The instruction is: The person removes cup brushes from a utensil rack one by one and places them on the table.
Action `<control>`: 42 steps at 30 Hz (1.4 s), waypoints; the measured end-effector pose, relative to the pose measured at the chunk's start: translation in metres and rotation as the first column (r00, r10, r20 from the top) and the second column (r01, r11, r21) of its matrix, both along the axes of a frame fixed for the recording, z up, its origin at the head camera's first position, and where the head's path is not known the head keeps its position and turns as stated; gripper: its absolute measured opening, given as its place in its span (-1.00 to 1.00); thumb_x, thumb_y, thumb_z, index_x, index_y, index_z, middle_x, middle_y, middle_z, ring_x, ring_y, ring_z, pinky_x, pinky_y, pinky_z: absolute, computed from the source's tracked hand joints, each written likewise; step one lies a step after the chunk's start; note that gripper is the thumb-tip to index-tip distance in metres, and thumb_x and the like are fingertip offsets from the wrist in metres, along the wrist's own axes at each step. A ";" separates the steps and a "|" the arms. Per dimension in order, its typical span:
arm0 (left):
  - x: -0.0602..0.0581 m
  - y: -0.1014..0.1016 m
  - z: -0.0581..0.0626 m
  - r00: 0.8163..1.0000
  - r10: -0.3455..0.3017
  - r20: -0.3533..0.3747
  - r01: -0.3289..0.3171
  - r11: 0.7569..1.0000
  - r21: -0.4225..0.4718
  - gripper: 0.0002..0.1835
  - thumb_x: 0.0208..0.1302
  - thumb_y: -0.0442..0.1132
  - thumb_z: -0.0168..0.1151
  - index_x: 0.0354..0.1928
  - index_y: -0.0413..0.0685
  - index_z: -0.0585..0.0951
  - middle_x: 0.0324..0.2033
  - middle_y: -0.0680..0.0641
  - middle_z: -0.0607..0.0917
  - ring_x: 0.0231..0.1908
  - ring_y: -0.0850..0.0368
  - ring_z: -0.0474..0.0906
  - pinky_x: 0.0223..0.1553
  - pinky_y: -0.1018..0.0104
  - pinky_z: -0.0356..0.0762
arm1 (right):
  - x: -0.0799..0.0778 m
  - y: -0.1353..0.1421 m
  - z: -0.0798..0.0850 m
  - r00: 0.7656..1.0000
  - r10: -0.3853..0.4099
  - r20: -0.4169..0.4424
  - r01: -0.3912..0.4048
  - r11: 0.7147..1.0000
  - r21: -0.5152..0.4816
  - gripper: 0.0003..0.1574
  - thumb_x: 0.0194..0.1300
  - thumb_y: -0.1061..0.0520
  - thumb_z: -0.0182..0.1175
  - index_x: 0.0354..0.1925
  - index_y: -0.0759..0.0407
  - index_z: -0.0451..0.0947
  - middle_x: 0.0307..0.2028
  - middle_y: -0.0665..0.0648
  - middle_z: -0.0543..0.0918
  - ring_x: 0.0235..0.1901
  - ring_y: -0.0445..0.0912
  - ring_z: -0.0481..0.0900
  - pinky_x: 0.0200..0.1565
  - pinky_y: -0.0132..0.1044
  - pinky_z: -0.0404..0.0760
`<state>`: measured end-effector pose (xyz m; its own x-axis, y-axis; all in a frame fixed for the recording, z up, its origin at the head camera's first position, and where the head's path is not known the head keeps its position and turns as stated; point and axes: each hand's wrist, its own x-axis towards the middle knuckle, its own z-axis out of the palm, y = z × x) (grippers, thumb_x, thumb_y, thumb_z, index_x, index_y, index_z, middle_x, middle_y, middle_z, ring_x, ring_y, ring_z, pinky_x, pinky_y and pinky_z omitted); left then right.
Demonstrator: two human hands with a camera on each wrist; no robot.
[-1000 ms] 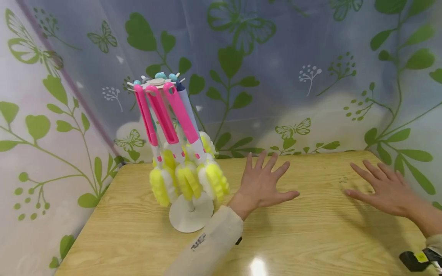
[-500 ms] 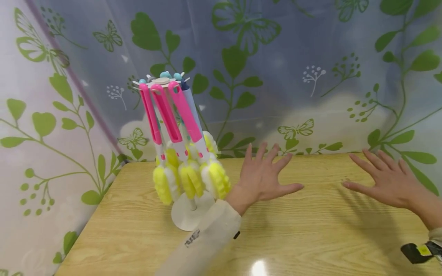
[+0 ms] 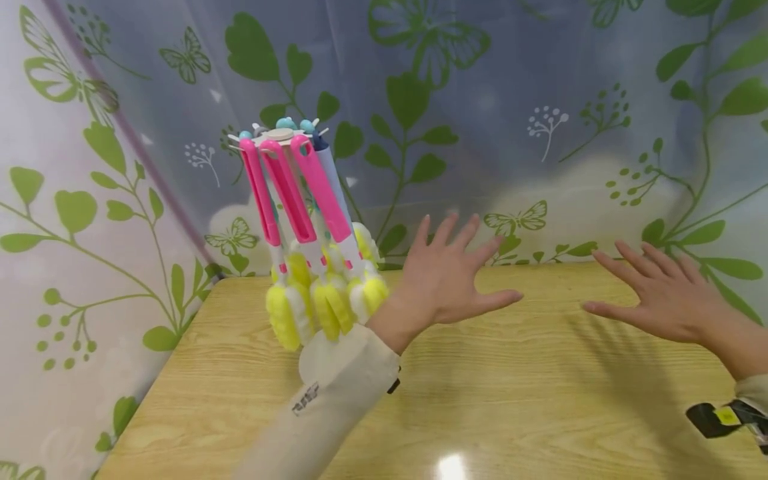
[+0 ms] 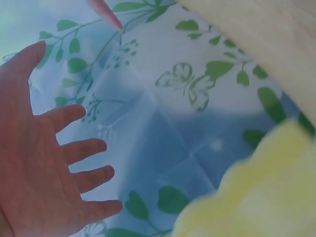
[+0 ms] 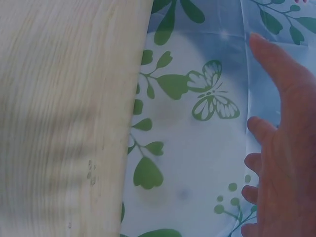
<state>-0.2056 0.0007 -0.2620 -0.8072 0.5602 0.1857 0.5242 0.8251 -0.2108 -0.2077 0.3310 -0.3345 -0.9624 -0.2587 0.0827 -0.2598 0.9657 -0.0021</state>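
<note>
Several sponge brushes (image 3: 324,190) with pink handles and yellow-and-white heads hang from a white stand (image 3: 279,137) on the left of the table. My left hand (image 3: 447,277) is raised to the right of the sponge heads, its fingers straight and spread, holding nothing. Its forearm covers part of the stand's round base. In the left wrist view, a blurred yellow sponge head (image 4: 256,192) shows apart from the left hand (image 4: 44,163). Farther right, my right hand (image 3: 666,293) hovers over the table with spread fingers and nothing in it; its shadow falls on the wood.
A wooden table (image 3: 510,387) spans the foreground, its back edge against a curtain (image 3: 498,100) printed with green leaves and butterflies. A light-blue handle (image 3: 333,177) and several turquoise knobs (image 3: 287,123) show behind the pink handles. Another patterned curtain panel (image 3: 78,267) runs along the left.
Both hands have risen a little in the head view, and the right hand has shifted slightly left. My left sleeve now covers more of the stand's base. The brushes hang as before.
</note>
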 end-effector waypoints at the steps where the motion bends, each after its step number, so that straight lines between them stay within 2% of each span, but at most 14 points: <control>1: 0.000 -0.002 0.004 1.000 -0.004 -0.004 0.004 1.000 0.000 -0.10 0.06 0.62 -0.41 0.46 0.52 0.05 0.47 0.04 0.03 0.45 -0.04 -0.19 0.34 -0.16 -0.27 | -0.001 -0.002 0.002 1.000 0.000 0.009 0.000 1.000 -0.005 0.24 0.16 -0.53 0.00 0.52 -0.07 -0.33 0.46 0.38 -0.24 0.33 0.48 -0.25 0.13 0.46 -0.34; 5: -0.001 -0.011 0.019 0.999 -0.002 -0.035 0.001 1.000 -0.016 -0.10 0.08 0.61 -0.42 0.47 0.50 0.04 0.46 0.03 0.04 0.45 -0.04 -0.19 0.34 -0.14 -0.27 | -0.004 -0.010 0.010 1.000 0.016 0.015 -0.016 1.000 -0.015 0.22 0.17 -0.52 -0.01 0.52 -0.09 -0.32 0.46 0.36 -0.24 0.34 0.46 -0.25 0.15 0.45 -0.36; 11: -0.001 -0.022 0.040 0.996 -0.003 -0.092 0.000 0.999 -0.036 -0.12 0.11 0.59 -0.42 0.48 0.48 -0.01 0.47 0.03 0.03 0.45 -0.03 -0.22 0.37 -0.02 -0.29 | -0.006 -0.021 0.023 0.997 0.082 0.008 -0.081 0.993 -0.085 0.17 0.19 -0.44 0.06 0.52 -0.12 -0.28 0.48 0.29 -0.24 0.38 0.39 -0.25 0.20 0.40 -0.33; 18: 0.000 -0.034 0.058 0.978 -0.054 -0.200 0.045 0.998 -0.049 -0.16 0.17 0.53 -0.35 0.47 0.42 0.08 0.43 0.02 0.14 0.44 -0.02 -0.15 0.38 0.06 -0.28 | -0.015 -0.042 0.033 0.993 0.117 0.018 -0.115 0.991 -0.070 0.17 0.20 -0.45 0.04 0.52 -0.14 -0.30 0.48 0.28 -0.23 0.39 0.36 -0.24 0.21 0.36 -0.17; 26: 0.004 -0.055 0.078 0.930 -0.159 -0.332 0.175 0.984 0.020 -0.22 0.23 0.42 -0.18 0.44 0.28 0.22 0.40 -0.04 0.22 0.43 -0.05 -0.06 0.38 0.15 -0.39 | -0.023 -0.066 0.042 0.988 0.154 0.026 -0.152 0.985 -0.076 0.17 0.20 -0.48 0.02 0.52 -0.13 -0.28 0.48 0.28 -0.23 0.39 0.36 -0.23 0.22 0.35 -0.18; 31: 0.003 -0.069 0.095 0.895 -0.156 -0.417 0.177 0.984 0.013 -0.25 0.27 0.37 -0.18 0.42 0.22 0.27 0.38 -0.08 0.27 0.42 -0.05 -0.04 0.37 0.17 -0.41 | -0.027 -0.080 0.044 0.983 0.182 0.021 -0.179 0.978 -0.103 0.16 0.19 -0.48 0.02 0.52 -0.14 -0.26 0.49 0.24 -0.25 0.41 0.32 -0.26 0.23 0.33 -0.18; 35: 0.001 -0.081 0.108 0.855 -0.152 -0.495 0.177 0.984 0.004 -0.28 0.29 0.33 -0.18 0.40 0.16 0.30 0.36 -0.11 0.30 0.42 -0.05 -0.01 0.37 0.15 -0.41 | -0.029 -0.089 0.046 0.980 0.201 0.005 -0.199 0.974 -0.106 0.16 0.18 -0.49 0.01 0.52 -0.16 -0.26 0.49 0.19 -0.28 0.42 0.29 -0.25 0.26 0.28 -0.18; 38: 0.000 -0.092 0.117 0.827 -0.127 -0.548 0.178 0.983 0.041 -0.32 0.30 0.29 -0.15 0.37 0.14 0.36 0.33 -0.12 0.35 0.40 -0.06 0.04 0.38 0.15 -0.35 | -0.032 -0.096 0.046 0.976 0.219 -0.006 -0.219 0.971 -0.101 0.15 0.18 -0.50 0.00 0.52 -0.18 -0.27 0.49 0.18 -0.27 0.42 0.28 -0.23 0.28 0.25 -0.17; 40: -0.001 -0.099 0.122 0.822 -0.104 -0.560 0.174 0.982 0.073 -0.34 0.30 0.27 -0.11 0.35 0.14 0.39 0.31 -0.11 0.38 0.39 -0.05 0.06 0.38 0.16 -0.31 | -0.033 -0.100 0.046 0.974 0.226 -0.003 -0.225 0.969 -0.103 0.15 0.19 -0.49 0.01 0.52 -0.18 -0.28 0.49 0.19 -0.27 0.41 0.28 -0.24 0.28 0.25 -0.18; 42: -0.001 -0.107 0.127 0.828 -0.074 -0.555 0.154 0.983 0.100 -0.35 0.29 0.25 -0.09 0.35 0.14 0.40 0.31 -0.11 0.39 0.39 -0.05 0.07 0.38 0.16 -0.29 | -0.034 -0.104 0.046 0.972 0.233 0.000 -0.232 0.967 -0.109 0.15 0.19 -0.48 0.01 0.52 -0.19 -0.28 0.49 0.20 -0.27 0.41 0.30 -0.24 0.28 0.27 -0.19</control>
